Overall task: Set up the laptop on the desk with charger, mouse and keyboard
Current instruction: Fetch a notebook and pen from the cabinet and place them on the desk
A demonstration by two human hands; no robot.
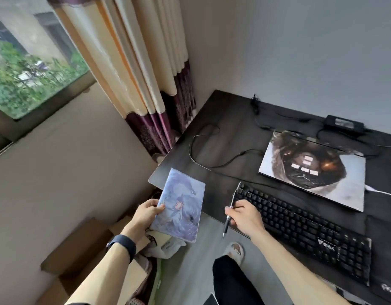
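— At far left, what do I log for the hands?
— I see the left hand [146, 213] gripping a blue notebook [179, 203] at the desk [229, 133] corner. The right hand [245, 216] pinches a pen [231, 209] beside the keyboard [304, 230].
— Laptop?
— The laptop [311, 170] is closed, flat on the desk beyond the keyboard. The charger brick [344, 124] lies behind it, near the wall.

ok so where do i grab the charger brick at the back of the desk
Pinch the charger brick across its long sides, coming from above: it lies flat with cables leaving both ends. Your left hand holds a notebook, right hand a pen; free one first.
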